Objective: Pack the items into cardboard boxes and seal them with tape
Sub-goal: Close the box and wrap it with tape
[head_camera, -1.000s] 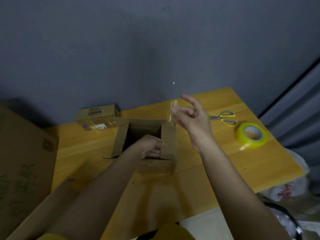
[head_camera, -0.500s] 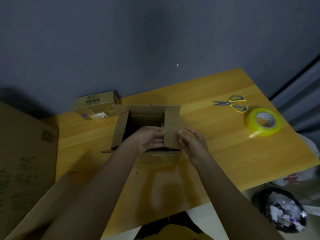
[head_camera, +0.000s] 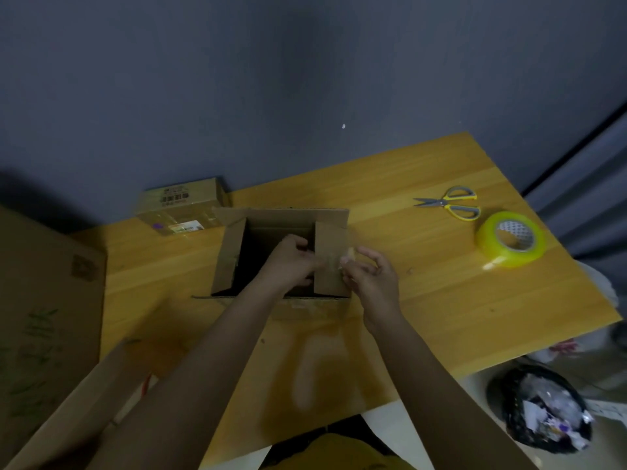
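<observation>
An open cardboard box [head_camera: 230,252] stands in the middle of the wooden table [head_camera: 424,300], its flaps up and its inside dark. My left hand [head_camera: 291,262] reaches over the box opening and grips the inner edge of the right flap [head_camera: 330,239]. My right hand [head_camera: 368,269] is at the outer side of that flap and pinches a small strip of clear tape [head_camera: 349,257]. A roll of yellow tape [head_camera: 510,239] lies at the right of the table. A small sealed carton [head_camera: 179,205] sits behind the box at the left.
Yellow-handled scissors [head_camera: 451,203] lie beyond the tape roll. A large flat cardboard sheet [head_camera: 44,317] leans at the left. A black bin [head_camera: 539,408] full of scraps stands on the floor at the lower right. A grey wall runs behind the table.
My right hand came down from above the box to the right flap, then began pinching a tape strip at its outer side. My left hand stayed on the flap's inner edge.
</observation>
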### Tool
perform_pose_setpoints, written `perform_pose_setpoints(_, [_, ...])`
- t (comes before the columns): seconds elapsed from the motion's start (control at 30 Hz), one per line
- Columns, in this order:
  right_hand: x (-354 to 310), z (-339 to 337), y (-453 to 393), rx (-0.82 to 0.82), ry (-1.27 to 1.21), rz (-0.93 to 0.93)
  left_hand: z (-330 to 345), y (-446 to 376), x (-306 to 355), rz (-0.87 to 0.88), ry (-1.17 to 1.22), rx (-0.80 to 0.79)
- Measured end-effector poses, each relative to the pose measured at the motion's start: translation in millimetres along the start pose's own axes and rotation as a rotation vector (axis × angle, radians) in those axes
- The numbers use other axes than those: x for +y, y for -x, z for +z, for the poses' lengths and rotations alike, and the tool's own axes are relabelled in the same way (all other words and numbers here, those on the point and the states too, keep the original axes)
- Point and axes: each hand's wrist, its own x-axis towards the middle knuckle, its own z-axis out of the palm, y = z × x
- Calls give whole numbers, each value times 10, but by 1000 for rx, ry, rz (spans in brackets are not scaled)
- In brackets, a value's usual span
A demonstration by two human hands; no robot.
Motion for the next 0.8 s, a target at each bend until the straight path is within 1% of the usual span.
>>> perform_pose_setpoints(0.13, [1,-12,-13,14,31,-3,-22,11,25,1,16,57])
perform_pose_setpoints(0.2, [1,-24,-23,22,59,-3,-65,30,44,-8,40,58])
perform_pose_setpoints(0.3, [8,-42,-41,29,111,-19,-117,72,57,0,31,0])
perform_pose_setpoints(0.37, [17,-54,-55,44,143,-37,-118,118,49,22,-28,-54])
perform_pose_setpoints(0.43, [22,-58,-67,48,154,-51,-100,138,36,3,-57,-73])
perform_pose_setpoints(0.53, [31,-58,-77,42,161,-51,-124,96,33,-41,56,-43])
perform_pose_setpoints(0.63, [45,-60,-81,44,179,-45,-167,69,62,-49,35,-89])
perform_pose_setpoints(0.73, [54,-64,-81,58,198,-46,-148,6,23,-68,-30,-51])
perform_pose_setpoints(0.8, [61,-79,-67,66,229,-66,-139,-15,8,-67,-30,-23])
